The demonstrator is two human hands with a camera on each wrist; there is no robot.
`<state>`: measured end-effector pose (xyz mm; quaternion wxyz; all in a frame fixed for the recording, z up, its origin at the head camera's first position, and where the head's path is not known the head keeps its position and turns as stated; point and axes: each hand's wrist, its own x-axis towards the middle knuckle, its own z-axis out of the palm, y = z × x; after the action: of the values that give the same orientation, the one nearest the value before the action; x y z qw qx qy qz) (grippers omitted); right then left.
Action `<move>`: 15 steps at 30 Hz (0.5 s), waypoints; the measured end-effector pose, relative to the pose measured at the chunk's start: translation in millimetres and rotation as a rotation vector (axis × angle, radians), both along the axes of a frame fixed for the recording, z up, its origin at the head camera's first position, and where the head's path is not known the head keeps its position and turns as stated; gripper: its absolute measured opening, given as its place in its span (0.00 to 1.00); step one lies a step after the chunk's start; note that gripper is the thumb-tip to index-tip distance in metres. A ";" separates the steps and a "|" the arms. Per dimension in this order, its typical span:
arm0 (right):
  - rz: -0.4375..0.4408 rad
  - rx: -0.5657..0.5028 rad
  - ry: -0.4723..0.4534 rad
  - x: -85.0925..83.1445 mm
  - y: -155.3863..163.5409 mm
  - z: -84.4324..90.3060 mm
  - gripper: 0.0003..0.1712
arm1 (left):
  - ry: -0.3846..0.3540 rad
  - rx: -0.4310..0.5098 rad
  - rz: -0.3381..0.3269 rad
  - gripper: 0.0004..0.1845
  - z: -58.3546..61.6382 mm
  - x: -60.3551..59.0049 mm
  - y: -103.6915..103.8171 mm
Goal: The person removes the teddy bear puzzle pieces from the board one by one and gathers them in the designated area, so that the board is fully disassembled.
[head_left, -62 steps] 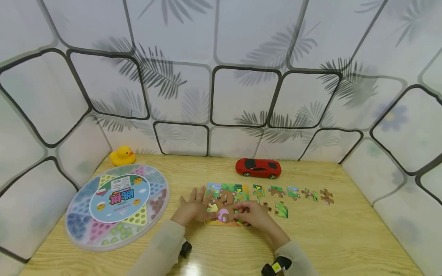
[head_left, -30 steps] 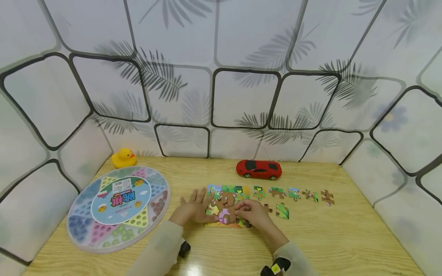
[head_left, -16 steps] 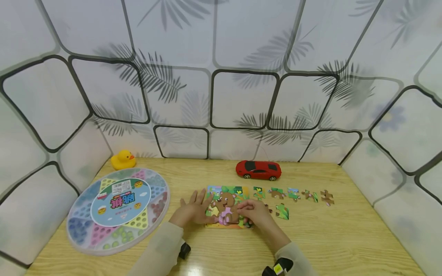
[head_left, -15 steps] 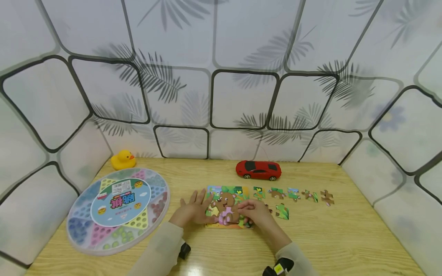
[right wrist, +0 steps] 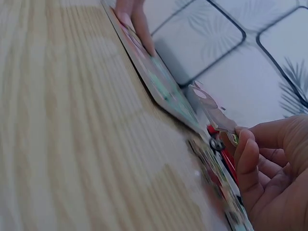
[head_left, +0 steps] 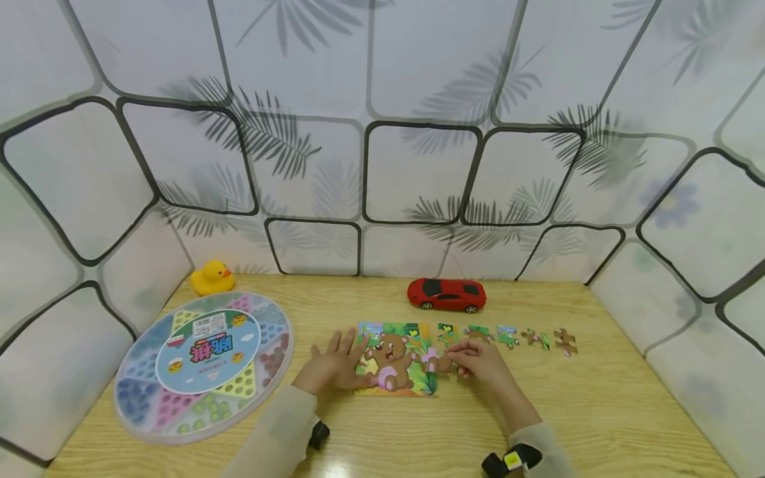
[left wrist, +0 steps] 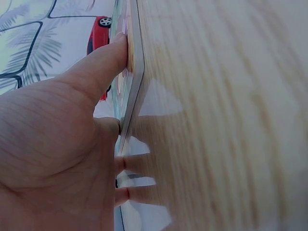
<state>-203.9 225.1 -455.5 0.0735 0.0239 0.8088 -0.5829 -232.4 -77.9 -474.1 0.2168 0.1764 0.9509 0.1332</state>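
A bear-picture puzzle board (head_left: 391, 362) lies flat on the table in the head view. Spread fingers of my left hand (head_left: 335, 364) reach over its left side; in the left wrist view the thumb (left wrist: 108, 60) rests on the board's edge. My right hand (head_left: 484, 364) pinches a brown and pink puzzle piece (head_left: 437, 362) between thumb and fingertips, at the board's right edge. The right wrist view shows that puzzle piece (right wrist: 211, 109) tilted and raised off the table. Loose puzzle pieces (head_left: 507, 336) lie in a row to the right, some partly hidden by the right hand.
Behind the pieces stands a red toy car (head_left: 447, 295). To the left lies a round Chinese checkers board (head_left: 206, 365) with a yellow rubber duck (head_left: 212, 277) behind it. Patterned cloth walls (head_left: 317, 245) enclose the wooden table (head_left: 412, 438) at the back and sides.
The right hand has moved to the right with the puzzle piece, from over the bear's belly to the board's right edge. The left hand has stayed in place.
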 end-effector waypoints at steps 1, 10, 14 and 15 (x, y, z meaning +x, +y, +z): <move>-0.019 0.001 -0.002 0.3 5.7 0.3 0.12 | 0.001 0.002 0.001 0.51 0.1 0.4 0.1; -0.135 0.000 -0.026 9.4 65.2 2.4 0.14 | 0.000 -0.001 0.010 0.51 -2.3 -1.7 1.0; -0.175 0.014 -0.024 14.4 89.9 1.4 0.14 | 0.010 -0.010 0.004 0.51 -7.7 -5.3 0.3; -0.184 0.015 -0.022 15.8 95.3 1.0 0.14 | 0.011 -0.010 0.002 0.51 -8.3 -5.6 0.1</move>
<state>-188.2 320.4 -454.4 0.0285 0.1049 0.8067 -0.5809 -238.0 -77.8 -482.4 0.2121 0.1750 0.9529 0.1279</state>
